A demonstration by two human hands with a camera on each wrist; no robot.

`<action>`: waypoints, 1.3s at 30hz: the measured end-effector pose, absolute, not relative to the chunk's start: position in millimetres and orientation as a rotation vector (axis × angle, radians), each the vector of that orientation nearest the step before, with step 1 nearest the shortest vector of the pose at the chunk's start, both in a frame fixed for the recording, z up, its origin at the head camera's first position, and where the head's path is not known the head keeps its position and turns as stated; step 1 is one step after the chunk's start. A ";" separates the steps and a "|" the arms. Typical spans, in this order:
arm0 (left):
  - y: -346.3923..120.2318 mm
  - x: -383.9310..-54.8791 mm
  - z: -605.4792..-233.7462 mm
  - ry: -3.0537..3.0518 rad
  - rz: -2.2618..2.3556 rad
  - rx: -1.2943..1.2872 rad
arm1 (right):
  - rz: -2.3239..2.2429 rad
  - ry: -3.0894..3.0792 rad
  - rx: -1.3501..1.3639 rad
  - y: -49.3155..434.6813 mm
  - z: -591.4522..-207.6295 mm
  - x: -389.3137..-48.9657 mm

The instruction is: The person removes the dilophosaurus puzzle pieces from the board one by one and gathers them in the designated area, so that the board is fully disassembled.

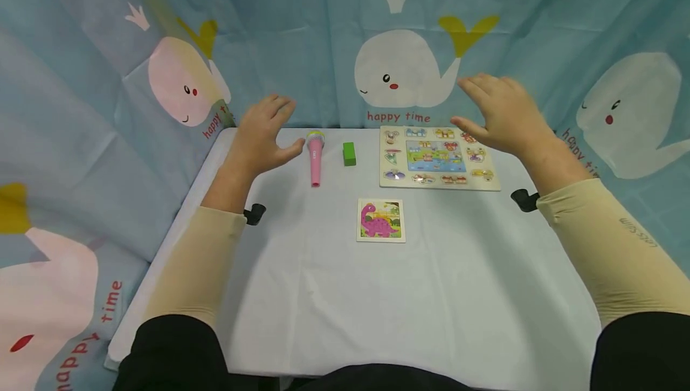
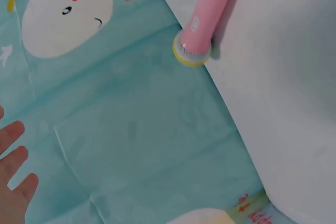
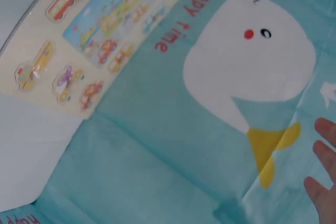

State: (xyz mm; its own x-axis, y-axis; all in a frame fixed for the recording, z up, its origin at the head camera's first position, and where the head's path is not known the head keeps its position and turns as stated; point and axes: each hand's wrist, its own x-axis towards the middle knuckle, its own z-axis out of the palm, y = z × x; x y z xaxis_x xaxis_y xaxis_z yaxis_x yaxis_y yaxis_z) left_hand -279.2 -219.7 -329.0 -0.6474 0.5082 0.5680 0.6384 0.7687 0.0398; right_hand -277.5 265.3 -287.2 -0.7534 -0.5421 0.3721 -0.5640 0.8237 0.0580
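Observation:
My left hand (image 1: 265,135) is raised above the table's back left, fingers loosely extended and holding nothing. Nearest to it lies a pink toy microphone (image 1: 315,160), its grey and yellow head toward the back edge; the left wrist view shows this microphone (image 2: 202,19) too. A green block (image 1: 349,154) rests just right of it. Over the back right, my right hand (image 1: 504,111) hovers with fingers spread and nothing in it. Below and to its left is a wooden peg puzzle board (image 1: 386,166) with vehicle pieces. A small dinosaur picture puzzle (image 1: 380,220) lies at the table's middle.
A white cloth covers the table (image 1: 366,307). Behind and to the left hangs a blue curtain (image 1: 291,38) printed with whales, meeting the table's back edge. Dark straps or mounts (image 1: 254,214) sit at both wrists.

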 end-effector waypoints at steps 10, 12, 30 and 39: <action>-196.8 -257.0 -351.5 -2.383 -0.392 -0.943 | 0.133 -2.421 1.048 245.8 -311.1 -266.3; -193.5 -249.6 -356.0 -2.395 -0.394 -0.950 | 0.168 -2.379 1.102 240.5 -316.2 -263.9; -159.2 -208.2 -412.6 -2.584 -0.694 -0.924 | 0.183 -2.529 1.202 193.4 -344.0 -238.1; -145.8 -201.4 -430.3 -2.771 -0.816 -0.889 | 0.243 -2.553 1.254 164.6 -365.9 -227.6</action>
State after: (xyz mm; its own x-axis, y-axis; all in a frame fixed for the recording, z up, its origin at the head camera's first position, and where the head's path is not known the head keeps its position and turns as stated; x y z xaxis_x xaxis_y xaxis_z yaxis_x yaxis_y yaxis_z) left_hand -201.4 -145.8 -430.3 -0.8204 0.5053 0.2677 0.5697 0.6822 0.4583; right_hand -227.6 164.6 -365.9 -0.5814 -0.7454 0.3261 -0.7935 0.6081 -0.0248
